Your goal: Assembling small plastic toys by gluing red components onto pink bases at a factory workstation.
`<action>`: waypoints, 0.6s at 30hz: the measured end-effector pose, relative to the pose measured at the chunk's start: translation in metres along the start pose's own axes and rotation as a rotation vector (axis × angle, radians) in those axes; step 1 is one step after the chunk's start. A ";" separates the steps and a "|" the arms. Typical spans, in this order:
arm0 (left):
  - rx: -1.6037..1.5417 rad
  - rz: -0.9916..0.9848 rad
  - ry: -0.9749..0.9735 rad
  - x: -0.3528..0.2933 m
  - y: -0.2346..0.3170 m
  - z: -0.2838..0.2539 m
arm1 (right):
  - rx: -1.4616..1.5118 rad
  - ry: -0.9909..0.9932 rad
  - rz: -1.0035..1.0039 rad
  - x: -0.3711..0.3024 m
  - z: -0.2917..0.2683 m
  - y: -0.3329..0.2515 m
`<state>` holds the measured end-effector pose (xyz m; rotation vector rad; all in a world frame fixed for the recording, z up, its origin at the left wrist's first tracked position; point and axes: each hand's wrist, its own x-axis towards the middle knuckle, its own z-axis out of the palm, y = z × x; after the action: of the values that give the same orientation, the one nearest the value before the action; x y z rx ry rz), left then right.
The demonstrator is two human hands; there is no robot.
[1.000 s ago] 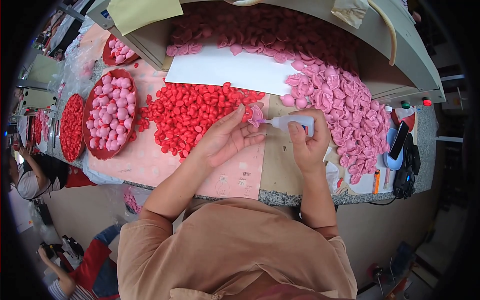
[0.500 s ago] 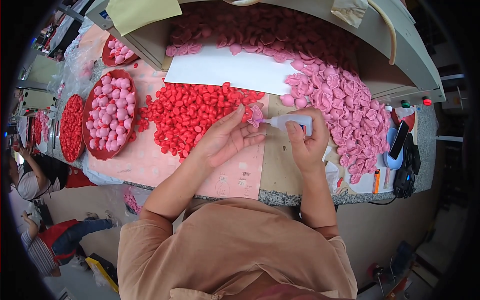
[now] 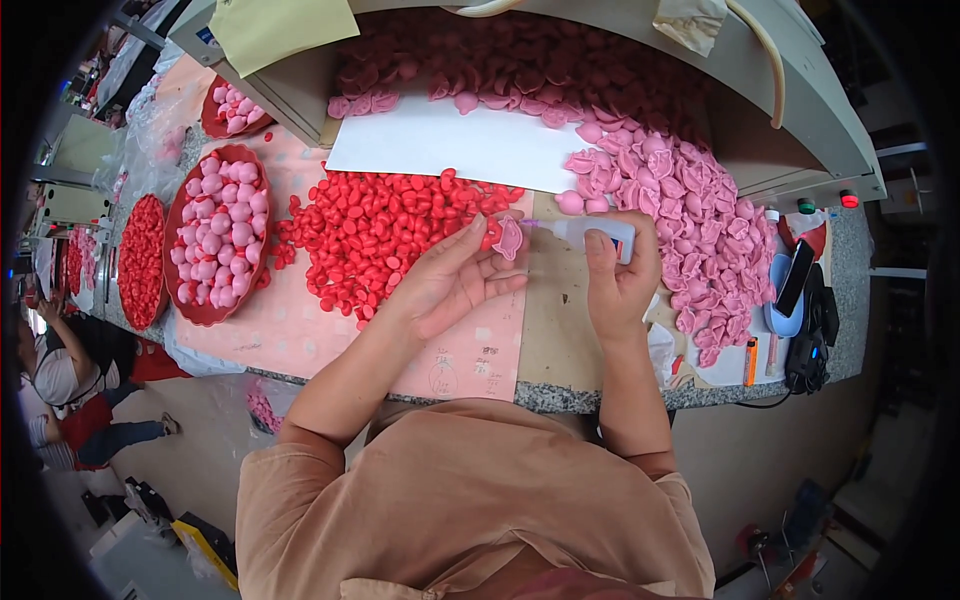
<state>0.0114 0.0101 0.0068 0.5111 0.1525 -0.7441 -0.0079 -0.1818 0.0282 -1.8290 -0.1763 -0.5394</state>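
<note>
Between the thumb and fingers of my left hand (image 3: 440,290) is a hollow pink plastic piece (image 3: 509,240), with a small red piece (image 3: 490,235) beside it at the fingertips. My right hand (image 3: 625,280) grips a clear squeeze bottle (image 3: 602,236), lying sideways with its thin purple nozzle pointing left. The nozzle tip is close to the upper edge of the pink piece; whether they touch I cannot tell. A heap of red bean-like pieces (image 3: 370,235) lies beyond my left hand. Right of my right hand spreads a pile of pink hollow pieces (image 3: 705,240).
A red tray (image 3: 205,312) of joined pink-and-red pieces stands left, beside a tray of red pieces (image 3: 143,265). A grey open-fronted cabinet (image 3: 800,120) arches over the far side. At right lie an orange cutter (image 3: 751,362) and a phone (image 3: 796,278). A co-worker is at far left.
The bottle's nozzle has moved from the inside of the pink piece to its upper edge. The pink piece has turned upright in my left fingers. A person in the background has shifted left.
</note>
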 end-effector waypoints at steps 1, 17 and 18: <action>0.000 -0.001 0.000 0.000 0.000 0.000 | -0.008 -0.004 -0.007 0.000 0.000 0.000; 0.010 -0.001 0.015 -0.001 -0.001 0.001 | -0.006 0.011 0.045 0.000 0.002 0.000; 0.010 -0.001 0.015 -0.001 -0.001 0.001 | -0.006 0.011 0.045 0.000 0.002 0.000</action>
<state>0.0101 0.0096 0.0081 0.5262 0.1627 -0.7422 -0.0074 -0.1798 0.0279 -1.8310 -0.1266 -0.5187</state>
